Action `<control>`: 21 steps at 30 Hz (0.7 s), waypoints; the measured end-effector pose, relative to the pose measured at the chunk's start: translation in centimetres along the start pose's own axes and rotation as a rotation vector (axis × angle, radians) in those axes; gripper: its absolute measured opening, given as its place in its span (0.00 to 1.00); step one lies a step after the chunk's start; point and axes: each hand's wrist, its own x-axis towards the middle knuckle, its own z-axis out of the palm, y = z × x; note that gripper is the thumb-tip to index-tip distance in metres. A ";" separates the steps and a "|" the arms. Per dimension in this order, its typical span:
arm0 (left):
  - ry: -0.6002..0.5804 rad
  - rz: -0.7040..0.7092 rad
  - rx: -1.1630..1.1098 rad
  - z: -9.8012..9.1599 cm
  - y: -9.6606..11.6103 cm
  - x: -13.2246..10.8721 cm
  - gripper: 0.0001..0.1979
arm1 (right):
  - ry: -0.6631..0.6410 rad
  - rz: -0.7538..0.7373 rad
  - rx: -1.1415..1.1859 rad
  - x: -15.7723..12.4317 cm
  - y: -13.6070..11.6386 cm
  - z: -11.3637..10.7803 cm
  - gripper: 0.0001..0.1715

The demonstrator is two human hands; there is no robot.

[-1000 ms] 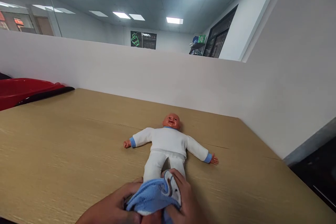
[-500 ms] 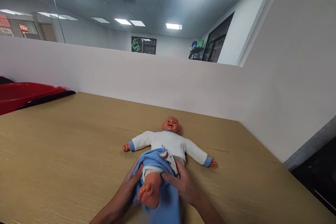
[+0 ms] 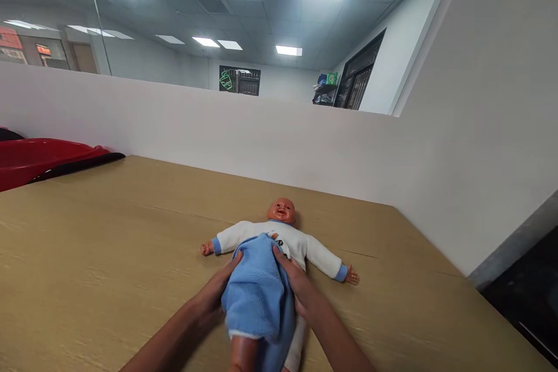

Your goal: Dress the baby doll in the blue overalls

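Observation:
A baby doll (image 3: 281,212) lies on its back on the table, head away from me and arms spread out. It wears a white long-sleeved top (image 3: 290,238) with blue cuffs. Blue fleece doll trousers (image 3: 256,288) cover the upper part of one leg, whose bare lower part shows below a pale hem. My left hand (image 3: 214,293) grips the left side of the trousers, thumb on top. On the other side, my right hand (image 3: 297,282) holds the fabric near the waist, its thumb also on top. The fingers underneath are partly hidden.
The brown table (image 3: 131,232) meets a white wall (image 3: 261,133) with a window above it. A red plastic tub (image 3: 47,154) with a black edge stands at the left. A dark glossy object (image 3: 527,279) is at the lower right.
The bunched blue trousers have been spread out and up along the doll's leg, so the foot now points toward the bottom edge. Both hands have moved slightly up toward the waist.

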 end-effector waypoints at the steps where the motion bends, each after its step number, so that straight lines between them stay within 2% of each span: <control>1: -0.009 -0.024 0.020 -0.1 -0.1 0.3 0.32 | -0.010 0.006 -0.014 0.1 -0.2 0.2 0.47; 5: 0.011 -0.012 0.117 -1.0 0.2 1.2 0.35 | -0.002 -0.095 -0.086 -0.1 -1.3 -0.1 0.50; 8: -0.012 0.167 0.278 -1.8 1.5 1.8 0.37 | 0.030 -0.186 -0.170 -1.0 -3.2 -0.8 0.49; 10: -0.099 0.288 0.488 -2.0 2.8 2.3 0.38 | 0.029 -0.262 -0.337 -1.8 -5.0 -0.9 0.42; 12: -0.179 0.334 0.667 -1.8 4.3 2.9 0.39 | -0.023 -0.395 -0.646 -2.5 -7.1 -0.4 0.34; 14: -0.209 0.350 0.754 -1.1 5.7 3.5 0.40 | -0.070 -0.543 -0.942 -3.0 -9.1 0.5 0.28; 17: -0.248 0.357 0.777 0.8 7.7 3.8 0.39 | -0.107 -0.655 -1.135 -3.2 -11.0 2.1 0.20; 19: -0.343 0.331 0.831 2.3 9.0 3.5 0.37 | -0.125 -0.639 -1.184 -3.2 -11.5 2.4 0.17; 21: -0.466 0.265 0.945 3.6 10.2 2.9 0.30 | -0.167 -0.559 -1.254 -3.2 -11.6 1.9 0.18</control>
